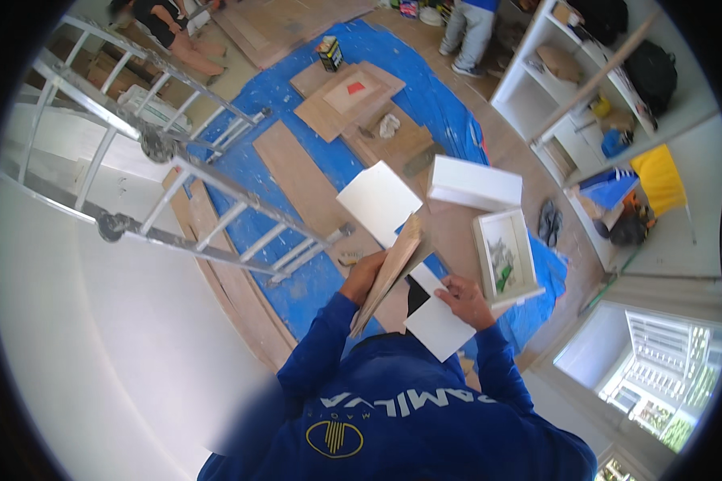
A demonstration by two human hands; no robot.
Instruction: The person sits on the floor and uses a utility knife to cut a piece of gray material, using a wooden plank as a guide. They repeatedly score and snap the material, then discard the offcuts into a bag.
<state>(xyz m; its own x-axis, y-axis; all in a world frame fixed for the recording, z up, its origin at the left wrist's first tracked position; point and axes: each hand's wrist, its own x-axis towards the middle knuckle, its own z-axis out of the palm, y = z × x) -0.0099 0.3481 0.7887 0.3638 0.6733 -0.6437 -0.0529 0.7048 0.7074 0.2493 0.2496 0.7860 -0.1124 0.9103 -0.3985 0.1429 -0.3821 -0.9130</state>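
Note:
My left hand (364, 276) is closed on the left edge of a brown, wood-coloured panel (391, 274), which is tilted and seen nearly edge-on; it may be more than one layer. To its right, my right hand (464, 300) grips a flat white piece (440, 327) with its fingers along the upper right edge. A narrower white part (427, 277) shows above those fingers; whether it is the same piece I cannot tell. A dark patch (416, 296) lies between panel and white piece. Just beyond my hands is a white board (379, 197).
A blue tarp (289, 92) carries wooden boards (303, 172), a white box (475, 183) and an open drawer-like box (507, 255). An aluminium ladder (225, 192) stands at left. White shelving (529, 84) is at right. Two people (467, 36) (176, 36) are at the far side.

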